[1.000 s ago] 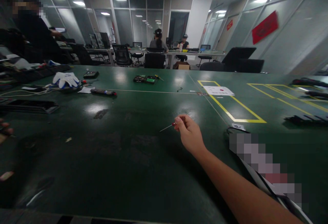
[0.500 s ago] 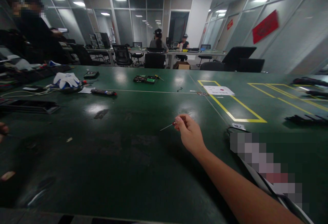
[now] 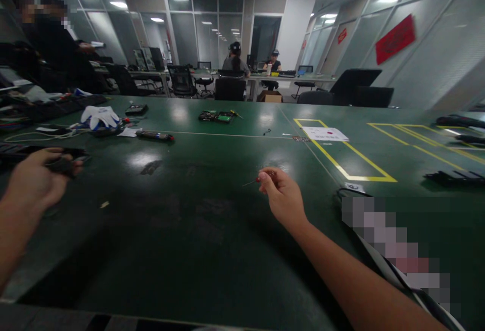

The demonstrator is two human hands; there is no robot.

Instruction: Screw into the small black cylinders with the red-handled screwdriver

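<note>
My right hand (image 3: 280, 192) is raised over the middle of the green table (image 3: 170, 265). Its fingers pinch a small screwdriver (image 3: 250, 183) by the red handle, and the thin shaft points left. Most of the handle is hidden in the fingers. At the left edge, my left hand (image 3: 40, 179) is closed around a small dark object (image 3: 61, 167), whose kind I cannot make out. A long black casing (image 3: 79, 153) lies just behind that hand and is partly covered by it.
White gloves (image 3: 99, 117) and cables lie at the back left, near a dark cylindrical tool (image 3: 155, 135). Farther back is an open device with a green board (image 3: 224, 116). Yellow tape (image 3: 369, 178) and a white sheet (image 3: 325, 134) are right. People are in the background.
My left hand has come in from the left edge, carrying the small dark object. My right hand has barely moved, and the screwdriver's shaft has turned slightly.
</note>
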